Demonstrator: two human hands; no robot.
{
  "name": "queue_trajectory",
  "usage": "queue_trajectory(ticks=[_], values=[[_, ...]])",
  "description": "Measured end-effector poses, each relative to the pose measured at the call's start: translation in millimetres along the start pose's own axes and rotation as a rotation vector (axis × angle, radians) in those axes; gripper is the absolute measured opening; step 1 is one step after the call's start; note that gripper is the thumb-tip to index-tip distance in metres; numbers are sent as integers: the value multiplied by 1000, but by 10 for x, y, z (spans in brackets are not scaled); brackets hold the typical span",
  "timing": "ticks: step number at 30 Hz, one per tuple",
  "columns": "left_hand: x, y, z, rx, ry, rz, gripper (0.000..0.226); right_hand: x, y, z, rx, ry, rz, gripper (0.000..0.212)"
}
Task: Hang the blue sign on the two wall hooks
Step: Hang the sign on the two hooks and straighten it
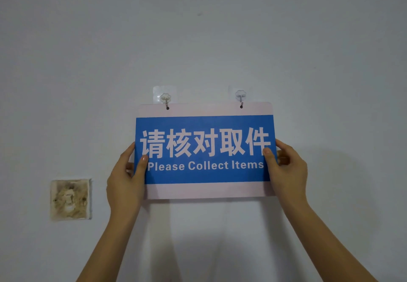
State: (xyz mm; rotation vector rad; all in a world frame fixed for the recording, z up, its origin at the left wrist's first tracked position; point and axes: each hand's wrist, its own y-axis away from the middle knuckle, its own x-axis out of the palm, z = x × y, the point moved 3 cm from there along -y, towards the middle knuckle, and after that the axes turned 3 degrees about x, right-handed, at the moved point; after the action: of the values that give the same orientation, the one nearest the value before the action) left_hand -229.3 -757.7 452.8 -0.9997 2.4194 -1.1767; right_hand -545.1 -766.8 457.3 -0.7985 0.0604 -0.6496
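Left hand (125,180): grips the sign's (204,149) left edge.
Right hand (286,167): grips its right edge.
Hooks (165,100), above both hands: seemingly through the sign's holes.

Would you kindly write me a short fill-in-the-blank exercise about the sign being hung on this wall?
1. The English line on the blue sign reads "Please ____ Items".
2. The sign's top strip has ____ small holes, each at a wall hook.
3. The left hand and the right hand grip the sign by its ____ edges.
4. A stained square patch marks the wall to the ____ of the sign.

Missing words: Collect; two; side; left
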Motion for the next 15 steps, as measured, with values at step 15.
queue_trajectory(ticks=[15], values=[[32, -12, -22, 3, -148, -43, 48, -37, -80, 13, -37, 98, -35, 26]])
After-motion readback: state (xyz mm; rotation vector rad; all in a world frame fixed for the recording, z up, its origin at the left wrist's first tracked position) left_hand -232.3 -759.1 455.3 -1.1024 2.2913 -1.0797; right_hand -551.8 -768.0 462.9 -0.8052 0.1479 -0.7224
